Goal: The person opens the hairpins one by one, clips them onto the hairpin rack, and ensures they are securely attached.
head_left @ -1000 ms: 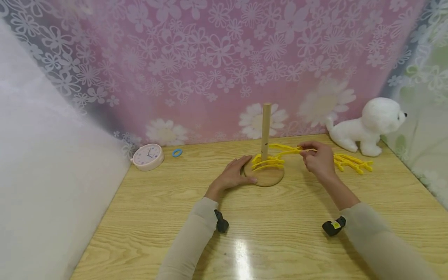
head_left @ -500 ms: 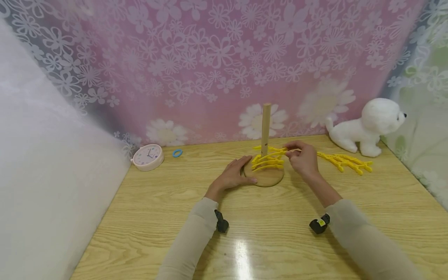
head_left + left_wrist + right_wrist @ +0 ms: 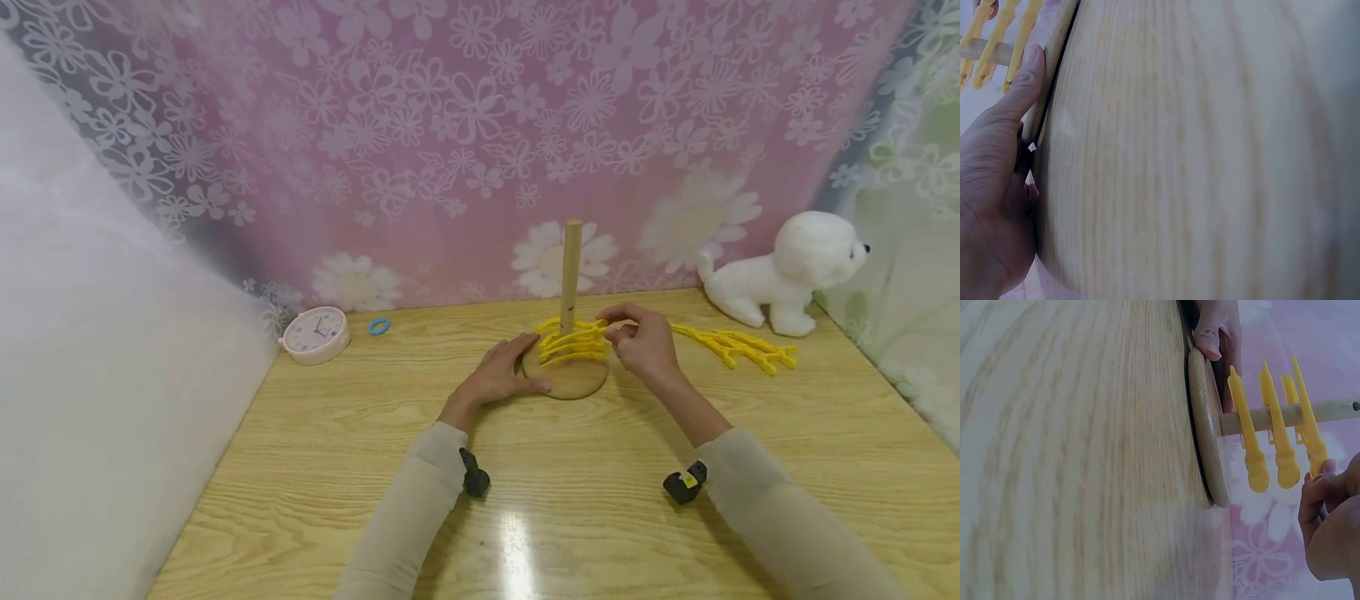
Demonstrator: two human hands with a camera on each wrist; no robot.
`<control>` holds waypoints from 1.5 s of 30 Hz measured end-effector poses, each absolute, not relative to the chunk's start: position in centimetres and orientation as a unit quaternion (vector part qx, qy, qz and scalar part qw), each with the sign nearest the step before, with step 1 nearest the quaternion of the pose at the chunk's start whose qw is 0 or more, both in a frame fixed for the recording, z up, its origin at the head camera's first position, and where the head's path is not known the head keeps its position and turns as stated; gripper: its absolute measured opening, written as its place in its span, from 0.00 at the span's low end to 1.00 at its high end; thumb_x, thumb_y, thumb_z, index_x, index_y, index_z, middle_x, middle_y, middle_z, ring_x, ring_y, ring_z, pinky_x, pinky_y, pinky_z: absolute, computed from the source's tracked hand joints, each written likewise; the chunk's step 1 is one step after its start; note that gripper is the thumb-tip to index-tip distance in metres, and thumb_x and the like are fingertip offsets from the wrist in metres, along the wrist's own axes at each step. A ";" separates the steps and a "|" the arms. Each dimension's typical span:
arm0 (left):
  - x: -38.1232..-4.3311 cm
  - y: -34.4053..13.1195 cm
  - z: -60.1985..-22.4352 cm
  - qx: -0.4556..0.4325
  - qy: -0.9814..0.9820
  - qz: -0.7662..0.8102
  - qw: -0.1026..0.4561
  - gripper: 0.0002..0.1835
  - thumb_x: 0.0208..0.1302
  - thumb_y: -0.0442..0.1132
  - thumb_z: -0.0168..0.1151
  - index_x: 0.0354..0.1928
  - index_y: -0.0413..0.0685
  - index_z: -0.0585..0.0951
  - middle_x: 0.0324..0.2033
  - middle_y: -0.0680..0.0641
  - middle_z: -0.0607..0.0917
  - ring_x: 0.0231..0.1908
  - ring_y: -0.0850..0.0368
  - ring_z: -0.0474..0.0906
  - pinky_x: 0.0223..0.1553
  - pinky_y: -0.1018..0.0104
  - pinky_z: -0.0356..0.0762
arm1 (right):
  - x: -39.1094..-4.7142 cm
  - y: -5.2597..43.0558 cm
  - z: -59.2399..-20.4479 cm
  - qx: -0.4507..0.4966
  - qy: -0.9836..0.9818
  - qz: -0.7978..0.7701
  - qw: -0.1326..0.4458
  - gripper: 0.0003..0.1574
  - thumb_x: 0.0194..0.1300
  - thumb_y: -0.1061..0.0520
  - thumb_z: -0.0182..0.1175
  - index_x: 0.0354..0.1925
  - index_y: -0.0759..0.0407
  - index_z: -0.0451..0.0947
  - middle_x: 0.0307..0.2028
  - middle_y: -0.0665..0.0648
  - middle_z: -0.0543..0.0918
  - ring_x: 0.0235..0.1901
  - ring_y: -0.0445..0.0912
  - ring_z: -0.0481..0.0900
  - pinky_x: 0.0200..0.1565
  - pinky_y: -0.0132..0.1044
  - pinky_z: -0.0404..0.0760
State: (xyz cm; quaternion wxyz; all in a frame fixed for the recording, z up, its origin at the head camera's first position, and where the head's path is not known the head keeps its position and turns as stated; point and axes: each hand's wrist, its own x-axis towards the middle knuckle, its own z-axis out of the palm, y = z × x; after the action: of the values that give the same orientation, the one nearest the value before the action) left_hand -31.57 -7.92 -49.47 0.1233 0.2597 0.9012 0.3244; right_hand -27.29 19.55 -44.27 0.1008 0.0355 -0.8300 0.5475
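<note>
A round wooden base (image 3: 576, 387) carries an upright wooden post (image 3: 572, 271). Yellow forked plastic branch pieces (image 3: 567, 353) are fitted around the lower post, one above another. My left hand (image 3: 497, 375) holds the base's left side, its thumb over the rim and its fingers spread behind. The thumb and forefinger of my right hand (image 3: 643, 346) pinch the end of the uppermost branch piece (image 3: 1311, 437). That piece spans the post above the two lower ones, as the right wrist view shows. Its pinched tip is partly covered by the fingers.
More yellow branch pieces (image 3: 738, 346) lie in a pile to the right. A white plush dog (image 3: 783, 271) sits at the back right. On the left are a pink round clock (image 3: 317, 336) and a blue ring (image 3: 379, 327). A floral curtain (image 3: 450, 167) hangs behind the table.
My right hand has moved left with a branch piece, bringing it from beside the post to around it, above the others. My left hand has stayed on the base.
</note>
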 end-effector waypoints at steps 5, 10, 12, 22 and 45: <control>-31.4 -7.9 -49.5 0.253 0.901 0.330 0.127 0.54 0.61 0.66 0.72 0.84 0.69 0.53 0.82 0.56 0.54 0.82 0.47 0.39 0.81 0.44 0.41 | -27.1 19.3 -44.3 0.040 -0.834 0.543 0.087 0.14 0.73 0.70 0.59 0.54 0.62 0.83 0.27 0.71 0.82 0.12 0.41 0.60 0.13 0.34 0.62; -31.4 -7.8 -49.7 0.248 0.903 0.328 0.126 0.55 0.60 0.67 0.72 0.84 0.68 0.53 0.82 0.56 0.53 0.82 0.47 0.39 0.81 0.43 0.42 | -27.0 19.4 -44.5 0.051 -0.831 0.547 0.088 0.15 0.74 0.70 0.59 0.55 0.64 0.82 0.30 0.78 0.81 0.11 0.42 0.63 0.13 0.35 0.64; -31.5 -7.9 -49.6 0.247 0.903 0.327 0.126 0.55 0.60 0.67 0.71 0.84 0.68 0.53 0.82 0.56 0.53 0.82 0.47 0.39 0.80 0.42 0.42 | -27.0 19.5 -44.5 0.059 -0.827 0.552 0.086 0.15 0.74 0.70 0.59 0.56 0.64 0.82 0.30 0.79 0.81 0.11 0.43 0.64 0.14 0.35 0.65; -31.7 -8.0 -49.6 0.251 0.901 0.331 0.125 0.55 0.60 0.67 0.72 0.84 0.71 0.53 0.82 0.55 0.54 0.82 0.46 0.39 0.81 0.44 0.39 | -26.6 19.9 -44.4 0.078 -0.802 0.589 0.065 0.18 0.76 0.66 0.59 0.61 0.63 0.80 0.49 0.70 0.82 0.18 0.48 0.73 0.17 0.38 0.73; -31.4 -7.9 -49.3 0.256 0.898 0.337 0.120 0.54 0.61 0.65 0.73 0.84 0.67 0.54 0.82 0.54 0.54 0.82 0.45 0.39 0.81 0.42 0.40 | -26.4 20.8 -44.8 0.082 -0.776 0.623 0.060 0.25 0.76 0.58 0.62 0.67 0.65 0.77 0.56 0.71 0.83 0.23 0.49 0.80 0.24 0.36 0.84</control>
State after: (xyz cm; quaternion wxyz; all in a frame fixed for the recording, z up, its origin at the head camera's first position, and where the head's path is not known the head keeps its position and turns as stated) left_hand -31.40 -7.94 -49.29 0.1205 0.2561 0.8978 0.3373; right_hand -26.36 20.81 -44.78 0.0603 0.0817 -0.7755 0.6231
